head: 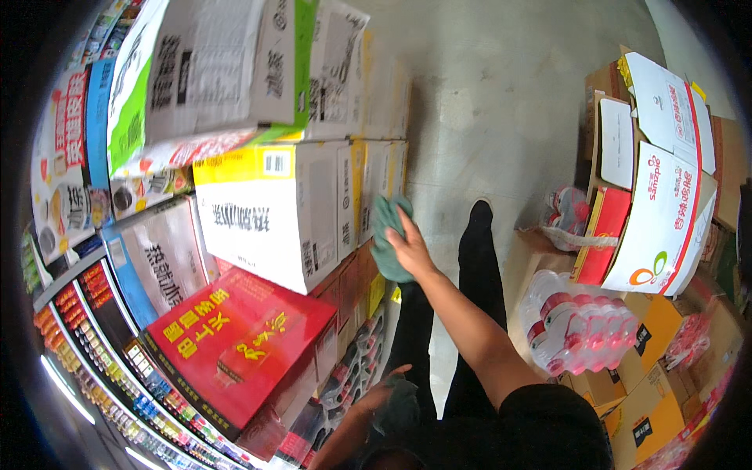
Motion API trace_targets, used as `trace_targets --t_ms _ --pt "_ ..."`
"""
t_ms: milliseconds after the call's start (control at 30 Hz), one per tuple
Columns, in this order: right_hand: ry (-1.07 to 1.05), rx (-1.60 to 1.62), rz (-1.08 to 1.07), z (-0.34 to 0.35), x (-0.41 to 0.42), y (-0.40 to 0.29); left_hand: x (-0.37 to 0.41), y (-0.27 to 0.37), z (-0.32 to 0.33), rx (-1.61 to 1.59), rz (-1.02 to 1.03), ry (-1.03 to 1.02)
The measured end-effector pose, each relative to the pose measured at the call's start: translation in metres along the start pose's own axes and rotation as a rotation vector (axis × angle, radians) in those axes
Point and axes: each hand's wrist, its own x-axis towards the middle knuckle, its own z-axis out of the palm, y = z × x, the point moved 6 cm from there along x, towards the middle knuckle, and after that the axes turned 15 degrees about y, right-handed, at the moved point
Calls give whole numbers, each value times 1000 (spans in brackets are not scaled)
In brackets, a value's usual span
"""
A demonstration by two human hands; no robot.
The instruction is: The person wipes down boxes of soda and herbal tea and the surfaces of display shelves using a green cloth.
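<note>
My right hand [409, 245] grips a bunched green cloth [388, 264] beside the side of the stacked cartons. Those cartons include a white and yellow one [252, 217] just left of the cloth. Lower down, my left hand [382, 396] is close to my body, by a second dark green cloth [399, 405]; its fingers are partly hidden, and the cloth seems to be in its grasp. A red carton with yellow writing [247, 335] lies left of and above my left hand. Shrink-wrapped dark bottles [346, 376] stand beneath the cartons.
Shelves of small bottles [135, 376] run along the lower left. A grey and green carton [217, 70] tops the stack. At right stand opened white cartons [664, 217], a pack of pink-labelled bottles [581, 323] and yellow-brown cartons [640, 411]. Grey floor [499, 117] stretches between both sides.
</note>
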Motion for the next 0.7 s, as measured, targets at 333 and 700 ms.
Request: trace_targets --t_ms 333,700 --pt "105 -347 170 18 26 56 10 42 84 37 -203 -81" --pt "302 -273 -1 36 133 30 96 121 71 16 -107 -5"
